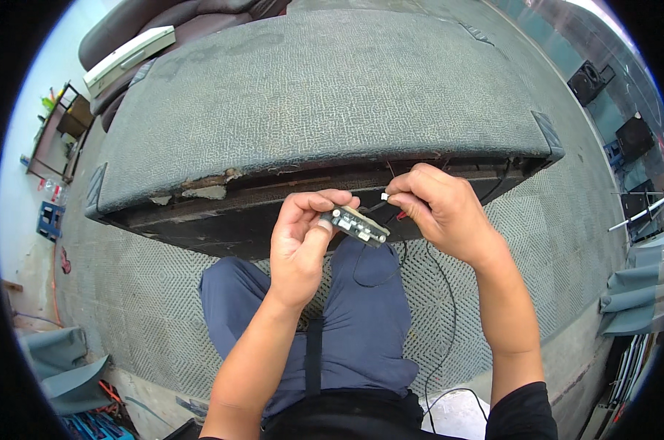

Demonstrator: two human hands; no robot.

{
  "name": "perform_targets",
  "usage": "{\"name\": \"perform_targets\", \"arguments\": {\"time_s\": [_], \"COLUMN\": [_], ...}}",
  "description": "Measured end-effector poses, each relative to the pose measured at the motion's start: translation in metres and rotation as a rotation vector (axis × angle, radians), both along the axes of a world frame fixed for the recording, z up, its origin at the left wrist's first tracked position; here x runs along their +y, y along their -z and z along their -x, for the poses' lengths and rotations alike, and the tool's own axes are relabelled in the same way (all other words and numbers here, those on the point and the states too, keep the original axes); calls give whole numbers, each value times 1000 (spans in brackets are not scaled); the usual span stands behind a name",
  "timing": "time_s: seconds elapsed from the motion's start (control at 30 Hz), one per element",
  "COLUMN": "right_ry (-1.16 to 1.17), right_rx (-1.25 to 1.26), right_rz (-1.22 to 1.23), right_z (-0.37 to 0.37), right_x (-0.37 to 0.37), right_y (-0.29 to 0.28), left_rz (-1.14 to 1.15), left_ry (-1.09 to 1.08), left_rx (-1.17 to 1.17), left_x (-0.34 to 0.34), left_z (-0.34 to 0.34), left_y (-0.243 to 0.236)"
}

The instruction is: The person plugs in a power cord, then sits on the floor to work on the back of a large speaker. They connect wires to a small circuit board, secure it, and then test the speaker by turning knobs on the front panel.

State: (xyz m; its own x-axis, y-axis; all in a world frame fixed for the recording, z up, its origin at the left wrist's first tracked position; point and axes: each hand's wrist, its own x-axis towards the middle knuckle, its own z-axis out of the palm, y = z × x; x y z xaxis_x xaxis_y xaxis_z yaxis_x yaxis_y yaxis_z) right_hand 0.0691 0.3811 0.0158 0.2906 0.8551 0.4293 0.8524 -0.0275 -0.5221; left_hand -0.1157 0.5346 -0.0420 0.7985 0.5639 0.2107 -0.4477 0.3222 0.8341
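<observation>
The left hand (pixel 301 233) – partly closed – gripped a small rectangular black-and-white circuit board (pixel 358 225) before the large grey textured cabinet (pixel 332 95), while the right hand (pixel 436 204) – fingertips pinched together – held a tiny white plastic connector (pixel 384 196) near it.

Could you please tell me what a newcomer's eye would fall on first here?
The big grey textured box fills the upper middle, its near edge ragged left of centre. Before it, the left hand holds a small circuit board, while the right hand pinches a tiny white piece.
</observation>
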Motion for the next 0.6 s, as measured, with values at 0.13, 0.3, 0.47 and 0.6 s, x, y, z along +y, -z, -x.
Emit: {"name": "perform_targets", "arguments": {"time_s": [0.13, 0.3, 0.47, 0.6], "right_ry": [3, 19, 6, 4], "right_rx": [-34, 7, 102, 123], "right_rz": [13, 3, -41, -120], "right_z": [-1, -2, -2, -2], "right_x": [-3, -8, -12, -10], "right_y": [2, 5, 9, 14], "left_rz": [111, 118, 138, 217], "left_ry": [-2, 2, -17, -64], "left_rx": [3, 13, 17, 211], "left_x": [2, 6, 11, 11], "left_z": [10, 25, 47, 58], "left_y": [-1, 4, 11, 17]}}
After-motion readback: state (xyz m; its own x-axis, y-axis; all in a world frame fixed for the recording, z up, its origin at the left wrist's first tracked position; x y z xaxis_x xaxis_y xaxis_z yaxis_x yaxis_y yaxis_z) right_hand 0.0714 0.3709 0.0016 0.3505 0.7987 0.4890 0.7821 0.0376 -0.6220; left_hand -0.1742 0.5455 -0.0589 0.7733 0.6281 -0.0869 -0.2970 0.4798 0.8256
